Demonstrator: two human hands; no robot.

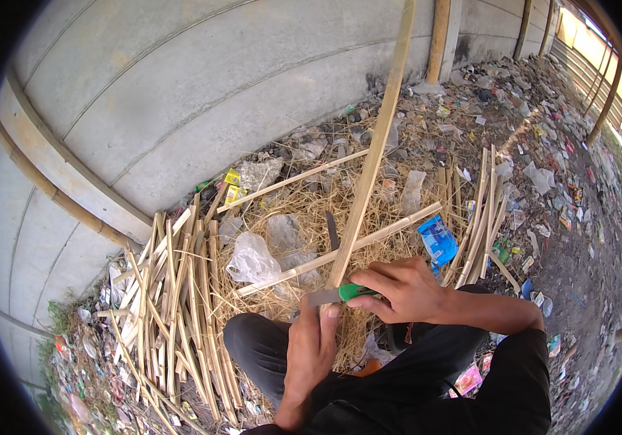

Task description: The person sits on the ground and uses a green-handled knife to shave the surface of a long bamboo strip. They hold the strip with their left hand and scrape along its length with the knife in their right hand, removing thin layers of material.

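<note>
My right hand (401, 290) is closed round the green handle of a knife (348, 292). Its short grey blade points left and lies across the near end of a long bamboo strip (373, 167). That end is gripped by my left hand (312, 341), its thumb just below the blade. From there the strip rises away from me, leaning against nothing I can see, past the top of the view. Beneath it, another bamboo piece (390, 230) lies crosswise on straw-like shavings (253, 225). A dark flat blade (332, 230) rests close to where the two cross.
A large heap of split bamboo strips (173, 312) lies at my left, a smaller bundle (479, 217) at my right. A crumpled clear plastic bag (253, 259) and a blue packet (438, 241) are nearby. A concrete wall (180, 94) stands ahead; litter (565, 188) covers the ground rightward.
</note>
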